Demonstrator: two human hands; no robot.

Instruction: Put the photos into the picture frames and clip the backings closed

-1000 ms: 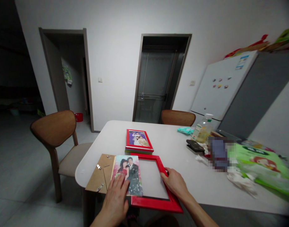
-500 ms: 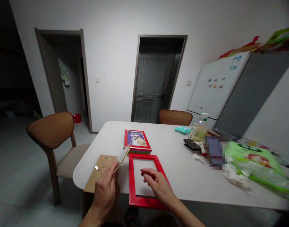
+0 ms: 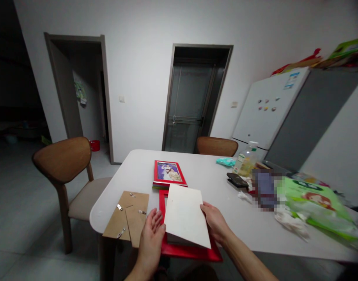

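Observation:
A white card sheet (image 3: pixel 186 214), blank side up, is tilted over the red picture frame (image 3: pixel 193 253), covering most of its opening. My right hand (image 3: pixel 214 222) grips the sheet's right edge between thumb and fingers. At the sheet's lower left, my left hand (image 3: pixel 152 234) is open, fingers stretched, its thumb beside the edge; whether it touches cannot be told. Left of that hand lies a brown frame backing board (image 3: pixel 114 218) with metal clips and a stand flap. Beyond the frame, a second red frame (image 3: pixel 183 180) holds a photo of people.
On the table's (image 3: pixel 225 210) right side are a black wallet-like item (image 3: pixel 237 180), a bottle (image 3: pixel 245 160), a teal packet (image 3: pixel 225 162), crumpled tissues (image 3: pixel 291 224) and a green plastic package (image 3: pixel 316 199). Wooden chairs stand at the left (image 3: pixel 63 160) and far side (image 3: pixel 217 146).
The sheet, earlier on edge in my left hand, now lies tilted over the frame in my right hand's grip. My left hand has moved right and opened, uncovering more of the backing board.

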